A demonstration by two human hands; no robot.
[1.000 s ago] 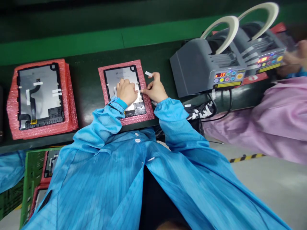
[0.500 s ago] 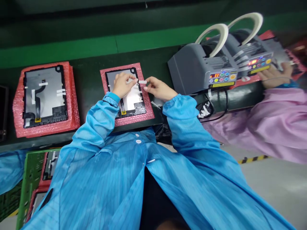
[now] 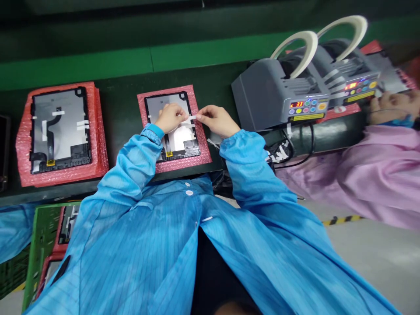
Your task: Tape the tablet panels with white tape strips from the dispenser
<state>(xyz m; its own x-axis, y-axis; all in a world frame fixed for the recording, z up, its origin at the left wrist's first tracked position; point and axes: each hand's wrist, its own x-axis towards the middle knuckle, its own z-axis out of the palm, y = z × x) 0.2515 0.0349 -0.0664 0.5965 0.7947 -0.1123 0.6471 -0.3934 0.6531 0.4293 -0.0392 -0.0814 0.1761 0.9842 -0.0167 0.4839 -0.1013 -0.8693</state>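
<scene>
A short white tape strip (image 3: 192,117) stretches between my two hands over the right edge of a tablet screen panel (image 3: 157,103). My left hand (image 3: 169,118) is closed, its thumb and finger pinched at the strip's left end. The other end is pinched in my right hand (image 3: 219,120), just beyond the panel's black frame. The panel lies with its silvery back up on pink bubble wrap (image 3: 197,98). Another white strip shows on the panel just below my fingers. My left hand hides part of the panel's middle.
A similar panel (image 3: 67,103) rests on a stack of pink bubble wrap (image 3: 100,151) at left. Two grey tape dispensers (image 3: 259,96) (image 3: 341,72) stand at right, beside a co-worker's hand (image 3: 390,107) and pink sleeve. A green crate (image 3: 44,227) with panels sits below the bench, lower left.
Both hands have shifted slightly, bringing the tape strip a little lower and left against the panel's right edge. The co-worker's hand at right has moved rightward.
</scene>
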